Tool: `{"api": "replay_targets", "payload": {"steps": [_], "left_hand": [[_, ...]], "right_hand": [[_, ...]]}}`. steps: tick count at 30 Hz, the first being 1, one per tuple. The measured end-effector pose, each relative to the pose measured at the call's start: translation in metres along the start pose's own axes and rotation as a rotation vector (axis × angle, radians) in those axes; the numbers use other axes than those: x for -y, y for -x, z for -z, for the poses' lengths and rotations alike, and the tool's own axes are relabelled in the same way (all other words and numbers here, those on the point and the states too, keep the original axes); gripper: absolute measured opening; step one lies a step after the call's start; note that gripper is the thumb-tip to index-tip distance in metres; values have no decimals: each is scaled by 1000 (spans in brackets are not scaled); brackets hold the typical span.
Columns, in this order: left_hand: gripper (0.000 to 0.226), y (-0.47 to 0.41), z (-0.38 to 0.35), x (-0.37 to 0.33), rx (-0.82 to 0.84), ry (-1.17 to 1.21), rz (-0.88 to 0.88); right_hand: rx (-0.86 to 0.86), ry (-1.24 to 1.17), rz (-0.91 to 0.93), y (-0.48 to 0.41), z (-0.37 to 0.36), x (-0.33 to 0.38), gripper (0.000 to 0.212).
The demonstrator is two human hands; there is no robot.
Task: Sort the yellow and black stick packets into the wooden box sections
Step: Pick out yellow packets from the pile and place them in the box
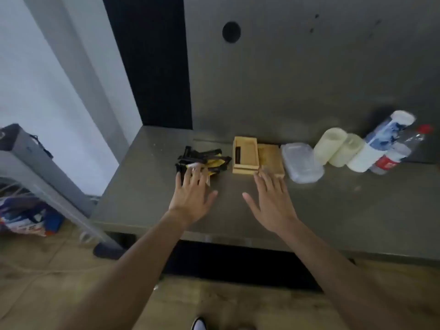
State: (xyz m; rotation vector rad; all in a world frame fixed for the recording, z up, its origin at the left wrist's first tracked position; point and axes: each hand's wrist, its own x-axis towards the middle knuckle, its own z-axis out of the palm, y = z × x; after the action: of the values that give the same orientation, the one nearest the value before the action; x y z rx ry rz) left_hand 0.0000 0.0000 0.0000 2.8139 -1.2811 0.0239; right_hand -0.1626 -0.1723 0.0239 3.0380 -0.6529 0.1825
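Observation:
A loose pile of yellow and black stick packets (204, 158) lies on the grey table, left of a small open wooden box (246, 154). One black packet sits inside the box at its left side. The box's flat wooden lid (270, 158) lies beside it on the right. My left hand (192, 195) stretches forward with straight fingers, its fingertips reaching the near edge of the pile. My right hand (271, 201) is spread flat, its fingertips at the near edge of the lid. Neither hand holds anything.
Right of the lid stands a clear plastic container (301, 163), then two cream cylinders (335, 148), a white roll and two bottles (395, 151) leaning on the wall. A grey rack (35, 167) and bags are on the floor at the left.

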Motion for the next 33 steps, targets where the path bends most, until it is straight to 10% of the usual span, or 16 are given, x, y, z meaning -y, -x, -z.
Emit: {"api": "replay_targets", "payload": {"steps": [17, 27, 33], "left_hand": [[54, -99, -58, 8, 118, 176, 332], [108, -143, -55, 22, 208, 97, 159], [84, -155, -63, 34, 243, 86, 61]], "right_hand": [[151, -450, 98, -101, -89, -34, 59], [41, -551, 104, -126, -79, -14, 41], [150, -544, 67, -121, -87, -4, 44]]}}
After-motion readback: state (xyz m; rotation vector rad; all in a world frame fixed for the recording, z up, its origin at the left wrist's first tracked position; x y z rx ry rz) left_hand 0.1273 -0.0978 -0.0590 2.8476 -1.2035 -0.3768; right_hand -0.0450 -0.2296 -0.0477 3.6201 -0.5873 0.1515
